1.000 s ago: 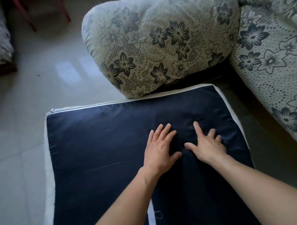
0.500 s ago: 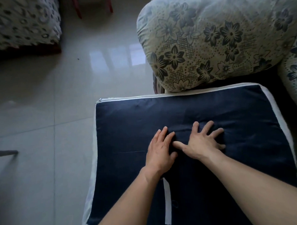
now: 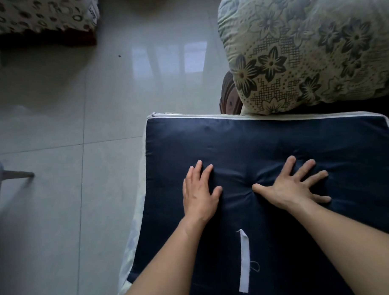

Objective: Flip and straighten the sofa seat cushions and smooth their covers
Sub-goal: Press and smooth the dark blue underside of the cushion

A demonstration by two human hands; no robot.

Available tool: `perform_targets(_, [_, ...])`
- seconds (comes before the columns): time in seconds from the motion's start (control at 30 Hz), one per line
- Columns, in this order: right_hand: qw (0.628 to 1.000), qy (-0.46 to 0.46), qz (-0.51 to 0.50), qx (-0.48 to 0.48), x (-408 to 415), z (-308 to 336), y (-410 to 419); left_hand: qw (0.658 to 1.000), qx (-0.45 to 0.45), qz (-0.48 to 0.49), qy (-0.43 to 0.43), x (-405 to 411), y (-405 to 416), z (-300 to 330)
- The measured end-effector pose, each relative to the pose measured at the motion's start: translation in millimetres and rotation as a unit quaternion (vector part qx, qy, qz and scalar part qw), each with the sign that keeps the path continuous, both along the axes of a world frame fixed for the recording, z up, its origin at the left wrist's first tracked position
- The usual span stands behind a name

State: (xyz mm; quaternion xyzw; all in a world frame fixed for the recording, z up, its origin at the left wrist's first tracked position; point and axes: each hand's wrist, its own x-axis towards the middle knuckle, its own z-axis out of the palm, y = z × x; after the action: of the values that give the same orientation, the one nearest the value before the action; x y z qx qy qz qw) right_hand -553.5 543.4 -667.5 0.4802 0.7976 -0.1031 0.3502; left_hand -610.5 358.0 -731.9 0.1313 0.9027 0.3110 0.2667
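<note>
On the sofa seat, the navy cushion [image 3: 266, 149] lies dark side up; left hand [image 3: 199, 191] and right hand [image 3: 294, 188] press flat, fingers spread, now wider apart than a second ago, so smoothing is under way

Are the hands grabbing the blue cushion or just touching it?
Nothing is grabbed. The left hand and right hand lie flat, fingers spread, pressing the middle of the dark blue cushion.
</note>
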Motion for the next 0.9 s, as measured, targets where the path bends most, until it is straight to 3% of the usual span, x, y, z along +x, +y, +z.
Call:
perform_targets(0.17, [1.0, -0.009, -0.025, 0.008, -8.3, -4.9, -4.1, 0.987, -0.065, 0.13, -0.067, -23.4, -36.9, -15.0])
perform_targets(0.3, [1.0, -0.009, -0.021, 0.018, -8.1, -8.4, -6.6, 0.978, -0.084, 0.154, -0.112, -34.0, -56.7, -22.4])
perform_targets(0.37, [1.0, -0.013, -0.021, 0.009, -5.5, -6.9, -4.3, 0.988, -0.081, 0.11, -0.073, -28.8, -45.3, -15.4])
perform_targets(0.47, [1.0, -0.012, -0.018, -0.003, -4.6, -3.4, 0.7, 0.998, -0.042, -0.035, 0.024, -13.7, -10.8, 2.9])
perform_targets(0.63, [1.0, 0.007, -0.015, -0.014, 5.1, 1.0, 21.0, 0.963, -0.028, -0.258, 0.074, 16.2, 58.2, 23.4])
perform_targets(0.73, [1.0, 0.025, -0.001, -0.009, 6.1, 2.6, 30.7, 0.957, -0.051, -0.272, 0.083, 22.5, 80.0, 24.9])
perform_targets(0.83, [0.982, 0.073, 0.161, 0.07, 6.8, 1.9, 15.7, 0.954, -0.063, -0.284, 0.071, 18.8, 89.3, 25.7])
perform_targets(0.9, [0.965, 0.1, 0.236, 0.058, 6.8, -1.4, 0.6, 0.957, -0.064, -0.278, 0.058, 16.3, 87.4, 23.7])
